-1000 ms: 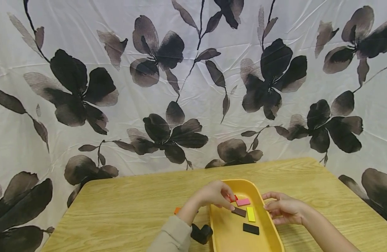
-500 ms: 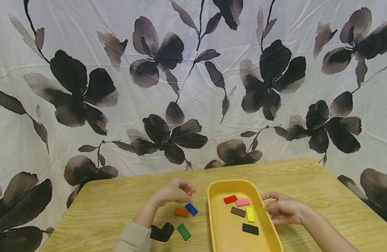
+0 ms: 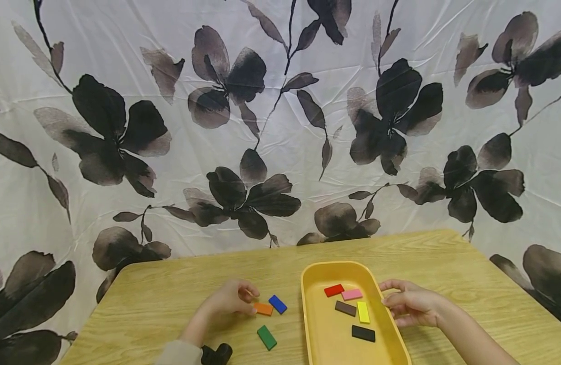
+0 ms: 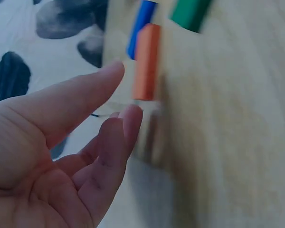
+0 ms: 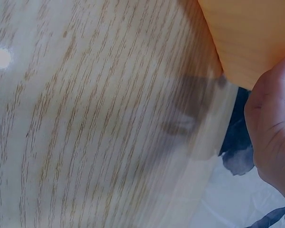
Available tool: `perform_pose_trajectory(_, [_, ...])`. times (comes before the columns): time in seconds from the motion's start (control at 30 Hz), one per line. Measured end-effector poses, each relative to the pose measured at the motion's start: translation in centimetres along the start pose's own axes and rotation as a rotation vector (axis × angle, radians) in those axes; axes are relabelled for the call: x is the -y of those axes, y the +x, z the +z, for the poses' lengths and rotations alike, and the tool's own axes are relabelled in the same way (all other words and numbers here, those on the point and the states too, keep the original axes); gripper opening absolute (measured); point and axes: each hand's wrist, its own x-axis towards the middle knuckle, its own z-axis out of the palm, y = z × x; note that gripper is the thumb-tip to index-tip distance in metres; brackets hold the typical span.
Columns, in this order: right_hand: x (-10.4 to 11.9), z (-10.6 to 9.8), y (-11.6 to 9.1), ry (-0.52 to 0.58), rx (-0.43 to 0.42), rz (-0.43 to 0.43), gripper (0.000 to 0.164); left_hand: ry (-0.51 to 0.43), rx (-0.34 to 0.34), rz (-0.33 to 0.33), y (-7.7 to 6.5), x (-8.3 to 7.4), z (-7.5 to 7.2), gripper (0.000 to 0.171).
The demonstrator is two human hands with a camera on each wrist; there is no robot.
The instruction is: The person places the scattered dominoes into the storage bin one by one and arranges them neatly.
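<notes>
My left hand point(image 3: 230, 298) is just left of the orange block point(image 3: 265, 308), thumb and fingers parted. In the left wrist view a gap shows between the thumb tip and the orange block point(image 4: 147, 61), and nothing is held. Close by lie a blue block point(image 3: 278, 304) and a green block point(image 3: 267, 337). My right hand point(image 3: 413, 303) holds the right side of the yellow tray point(image 3: 342, 350), its fingers curved at the rim. Inside the tray are red point(image 3: 334, 290), pink point(image 3: 352, 294), brown point(image 3: 346, 307), yellow point(image 3: 363, 312) and black point(image 3: 363, 333) blocks.
The wooden table point(image 3: 171, 289) runs back to a white flowered cloth point(image 3: 280, 126) hanging behind it. A black device point(image 3: 216, 354) is on the left wrist.
My left hand has left the red block in the tray and moved left, past the blue block, down to the orange one. My right hand has stayed at the tray.
</notes>
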Motion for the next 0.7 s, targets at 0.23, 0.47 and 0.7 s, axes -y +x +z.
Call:
perform_pose_trajectory(0.23, [0.0,0.0,0.1,-0.003,-0.004,-0.001,0.038,0.161,-0.04,0.085,0.1,0.9,0.9,0.028])
perform_pose_trajectory(0.47, [0.0,0.0,0.1,-0.003,-0.009,0.001,0.038,0.23,-0.071,0.086,0.3,1.2,1.4,0.024])
perform_pose_trajectory(0.7, [0.0,0.0,0.0,-0.002,-0.013,0.008,0.037,0.186,-0.064,0.037,0.2,1.0,1.3,0.022])
